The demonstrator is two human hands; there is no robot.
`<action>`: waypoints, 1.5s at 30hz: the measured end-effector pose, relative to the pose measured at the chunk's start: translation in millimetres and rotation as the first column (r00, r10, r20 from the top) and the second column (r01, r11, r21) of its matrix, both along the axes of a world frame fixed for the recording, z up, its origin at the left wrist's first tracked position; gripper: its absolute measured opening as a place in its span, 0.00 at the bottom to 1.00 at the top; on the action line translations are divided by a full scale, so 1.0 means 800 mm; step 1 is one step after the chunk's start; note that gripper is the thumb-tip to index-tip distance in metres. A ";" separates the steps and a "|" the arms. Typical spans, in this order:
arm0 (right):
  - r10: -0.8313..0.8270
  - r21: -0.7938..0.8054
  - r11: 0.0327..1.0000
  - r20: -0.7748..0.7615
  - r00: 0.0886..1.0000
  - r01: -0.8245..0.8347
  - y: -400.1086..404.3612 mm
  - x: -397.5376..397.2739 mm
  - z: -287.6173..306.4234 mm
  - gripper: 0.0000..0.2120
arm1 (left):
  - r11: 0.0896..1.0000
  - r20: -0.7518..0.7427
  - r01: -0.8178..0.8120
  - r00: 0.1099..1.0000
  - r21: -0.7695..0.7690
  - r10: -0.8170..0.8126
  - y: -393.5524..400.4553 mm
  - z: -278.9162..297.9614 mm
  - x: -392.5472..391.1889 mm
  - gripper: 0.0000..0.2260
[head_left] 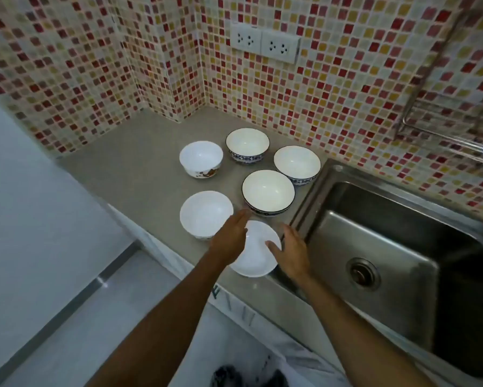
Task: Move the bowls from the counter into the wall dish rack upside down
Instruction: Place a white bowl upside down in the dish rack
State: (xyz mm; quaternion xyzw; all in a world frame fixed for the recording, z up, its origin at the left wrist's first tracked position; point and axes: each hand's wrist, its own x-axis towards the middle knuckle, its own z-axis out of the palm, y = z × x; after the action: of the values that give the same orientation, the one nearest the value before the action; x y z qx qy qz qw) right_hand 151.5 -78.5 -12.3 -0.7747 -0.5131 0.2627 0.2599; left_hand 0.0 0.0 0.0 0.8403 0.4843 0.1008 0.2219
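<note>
Reaching over the nearest plain white bowl [255, 252] at the table's [140, 152] front edge, the left hand [230, 238] and right hand [292, 252] flank its rim, fingers straight and loosely apart, gripping nothing. Five more bowls sit upright behind it: two white, three blue-patterned. The sink [396, 247] lies just right; a wall rack's [441, 129] bars show upper right.

Sink [388, 247] right; 5 bowls [268, 192] crowd behind

Six bowls [267, 192] on counter [140, 152], left of sink [396, 236].
</note>
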 end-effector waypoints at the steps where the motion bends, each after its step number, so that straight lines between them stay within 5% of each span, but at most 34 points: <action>1: -0.021 0.004 1.000 -0.024 0.999 0.021 -0.001 -0.004 -0.004 0.28 | 0.999 -0.035 0.018 0.999 0.027 -0.017 0.003 -0.007 -0.001 0.22; 11: -0.173 -0.019 0.985 -0.052 0.984 0.172 -0.012 -0.023 -0.002 0.20 | 0.936 -0.253 0.252 0.949 0.245 -0.189 0.002 -0.032 -0.017 0.35; 15: -0.226 0.014 0.973 -0.095 0.969 0.228 -0.019 -0.021 0.003 0.20 | 0.946 -0.150 0.213 0.972 0.245 -0.180 0.000 -0.028 -0.011 0.34; 22: -0.333 0.090 0.932 -0.169 0.928 0.351 -0.030 -0.001 0.029 0.22 | 0.994 0.356 -0.036 0.932 -0.099 0.069 -0.004 0.007 0.007 0.19; 26: -0.409 0.144 0.889 -0.175 0.895 0.435 -0.039 0.020 0.047 0.22 | 0.955 0.430 -0.091 0.878 -0.284 0.211 -0.010 0.046 0.038 0.18; 31: -0.489 0.190 0.832 -0.189 0.851 0.521 -0.059 0.056 0.073 0.21 | 0.917 0.436 -0.015 0.877 -0.399 0.204 -0.027 0.098 0.090 0.19; 36: -0.539 0.264 0.776 -0.194 0.820 0.572 -0.088 0.114 0.107 0.19 | 0.711 0.453 0.118 0.838 -0.693 0.303 -0.031 0.123 0.165 0.20; 45: -0.556 0.477 0.675 -0.173 0.813 0.563 -0.129 0.227 0.202 0.15 | 0.701 0.636 0.321 0.733 -0.637 0.243 -0.044 0.187 0.275 0.39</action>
State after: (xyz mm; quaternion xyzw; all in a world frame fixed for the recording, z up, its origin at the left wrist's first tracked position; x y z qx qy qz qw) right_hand 333.0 -181.4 149.1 -0.7958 -0.2999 0.0310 0.5252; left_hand 219.9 -35.6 149.7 0.6003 0.3488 0.1998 0.6914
